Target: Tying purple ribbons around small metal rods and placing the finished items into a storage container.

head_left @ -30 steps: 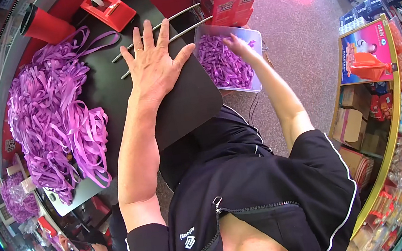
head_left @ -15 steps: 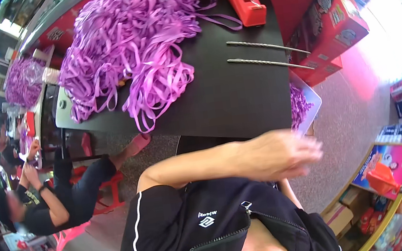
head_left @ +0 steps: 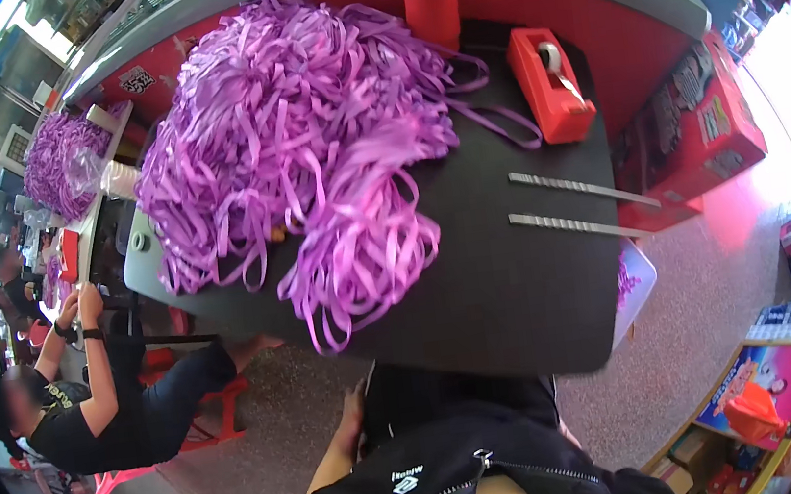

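My left hand (head_left: pixel 352 418) hangs low beside my left thigh, just off the near edge of the dark table (head_left: pixel 482 305). Its fingers are partly hidden against my dark trousers, and I see nothing in its grip. Of my right arm only a sliver of skin shows past my jacket; the hand itself is hidden. On the table lies a big heap of purple ribbon loops (head_left: pixel 273 134), with a smaller bunch (head_left: pixel 365 241) spilling toward me. Two thin metal rods with a twisted pattern (head_left: pixel 576 225) lie side by side at the right, their ends past the edge.
A red tape dispenser (head_left: pixel 548 85) and a red tumbler (head_left: pixel 431 1) stand at the back. Below the table's right side is a pale bin (head_left: pixel 633 287) holding purple pieces. Red boxes (head_left: pixel 707 130) stand beyond. At left a co-worker (head_left: pixel 89 403) sits by another table.
My left arm, which reached across my body to the right, has swung back and down to my left side. The view has shifted, so the table sits lower in it.
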Motion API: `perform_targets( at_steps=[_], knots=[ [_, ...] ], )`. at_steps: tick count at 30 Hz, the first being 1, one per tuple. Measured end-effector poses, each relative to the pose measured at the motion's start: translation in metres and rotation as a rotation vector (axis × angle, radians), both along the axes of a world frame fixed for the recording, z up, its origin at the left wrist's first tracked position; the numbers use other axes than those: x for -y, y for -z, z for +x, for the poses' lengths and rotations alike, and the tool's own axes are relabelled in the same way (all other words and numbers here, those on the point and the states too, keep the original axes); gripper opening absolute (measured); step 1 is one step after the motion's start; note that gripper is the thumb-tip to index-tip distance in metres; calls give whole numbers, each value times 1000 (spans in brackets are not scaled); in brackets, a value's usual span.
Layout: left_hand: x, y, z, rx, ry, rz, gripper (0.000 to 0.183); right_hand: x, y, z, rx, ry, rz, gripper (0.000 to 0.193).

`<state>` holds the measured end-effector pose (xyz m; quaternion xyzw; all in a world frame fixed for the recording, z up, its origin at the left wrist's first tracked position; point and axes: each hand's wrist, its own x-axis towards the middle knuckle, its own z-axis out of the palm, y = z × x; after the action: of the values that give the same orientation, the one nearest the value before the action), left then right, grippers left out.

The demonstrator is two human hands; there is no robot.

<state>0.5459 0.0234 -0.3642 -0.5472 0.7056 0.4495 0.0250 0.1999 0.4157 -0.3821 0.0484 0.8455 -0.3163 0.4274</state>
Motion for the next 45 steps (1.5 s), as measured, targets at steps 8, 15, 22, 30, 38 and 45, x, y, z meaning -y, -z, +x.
perform_targets(
  at_steps=[8, 15, 22, 30, 38, 45],
  knots=[
    [12, -40, -43, 183, -58, 237, 31, 44, 2, -40, 65, 33, 22, 25],
    [2, -37, -41, 108, -91, 181, 33, 43, 18, -65, 32, -128, -107, 24],
    [25, -69, -70, 38, 30, 66, 35, 50, -25, -127, -815, -1173, -2, 18],
    [23, -340, -140, -711, 228, 156, 24, 121, -365, -120, -49, -881, -559, 30],
    [11, -394, -178, -987, 267, -170, 19, 203, -439, -101, 32, -812, -1212, 20],
    [14, -383, -165, -1047, 171, -254, 18, 382, -468, -119, -583, -789, -898, 28]
  ],
)
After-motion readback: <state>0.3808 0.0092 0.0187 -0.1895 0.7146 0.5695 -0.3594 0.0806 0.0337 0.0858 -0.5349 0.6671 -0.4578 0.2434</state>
